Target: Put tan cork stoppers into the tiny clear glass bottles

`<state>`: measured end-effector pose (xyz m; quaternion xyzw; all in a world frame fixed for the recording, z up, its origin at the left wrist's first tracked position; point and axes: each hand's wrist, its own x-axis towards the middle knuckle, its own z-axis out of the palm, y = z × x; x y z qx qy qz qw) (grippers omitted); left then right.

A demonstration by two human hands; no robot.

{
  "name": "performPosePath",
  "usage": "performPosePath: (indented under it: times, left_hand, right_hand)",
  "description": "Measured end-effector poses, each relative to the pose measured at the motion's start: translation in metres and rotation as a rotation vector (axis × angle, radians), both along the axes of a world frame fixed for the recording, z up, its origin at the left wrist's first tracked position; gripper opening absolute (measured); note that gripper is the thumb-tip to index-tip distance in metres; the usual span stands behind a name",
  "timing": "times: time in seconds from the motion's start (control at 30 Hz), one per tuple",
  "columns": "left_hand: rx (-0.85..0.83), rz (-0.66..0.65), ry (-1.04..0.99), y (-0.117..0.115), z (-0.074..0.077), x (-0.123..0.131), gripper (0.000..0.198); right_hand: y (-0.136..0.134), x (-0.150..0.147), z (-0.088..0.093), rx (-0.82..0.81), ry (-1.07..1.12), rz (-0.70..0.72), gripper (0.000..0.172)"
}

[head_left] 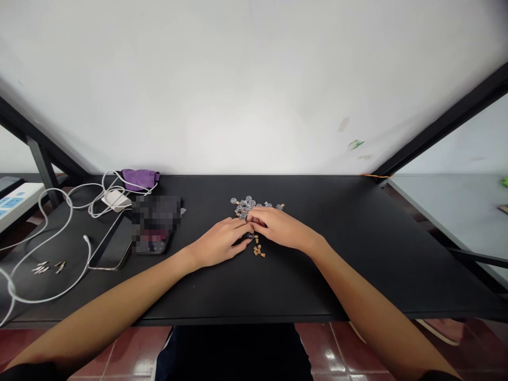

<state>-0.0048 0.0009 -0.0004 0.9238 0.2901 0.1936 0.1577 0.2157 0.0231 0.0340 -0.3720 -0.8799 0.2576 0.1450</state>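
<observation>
Left hand (219, 243) and right hand (278, 227) curled together here, fingers meeting over a tiny dark object (250, 236), too small to say if it's gripped! Wrists low, forearms angling in across the black table (357, 248). Just far of the hands, a heap of small clear round bottles (246, 205); just near, small tan cork stoppers (258, 251).

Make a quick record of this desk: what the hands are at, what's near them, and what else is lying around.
Hands: left hand and right hand, fingers meeting
Between fingers: small dark item, too small to identify
Just beyond hands: pile of small clear round pieces
Just nearer: small cork-like pieces
Surface: black desk
Further left: purple pouch, white cable, pixelated object, dark phone-like device
</observation>
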Motion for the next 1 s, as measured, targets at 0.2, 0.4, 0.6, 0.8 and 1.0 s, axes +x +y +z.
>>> performPosePath:
  times: [0.2, 0.4, 0.6, 0.8, 1.0]
  left_hand:
    - [-0.015, 0.01, 0.002, -0.0007, 0.0037, -0.0004, 0.006]
    - [-0.027, 0.008, -0.013, -0.0014, 0.004, -0.0004, 0.005]
    - [-0.032, 0.011, 0.032, -0.0013, 0.0045, -0.0016, 0.005]
    - [-0.006, 0.017, 0.067, -0.002, 0.0004, -0.0021, 0.007]
    - [0.028, 0.031, 0.117, -0.0032, -0.0011, -0.0023, 0.011]
  right_hand:
    - [-0.0003, 0.0017, -0.0016, -0.012, -0.01, -0.016, 0.019]
    - [-0.0012, 0.0026, -0.0013, -0.02, -0.02, -0.021, 0.018]
    - [-0.0016, 0.0014, 0.0009, -0.014, -0.038, -0.018, 0.019]
    - [0.0003, 0.0018, 0.0011, -0.017, -0.017, -0.017, 0.021]
    - [0.0042, 0.0014, 0.0001, -0.021, 0.095, -0.132, 0.021]
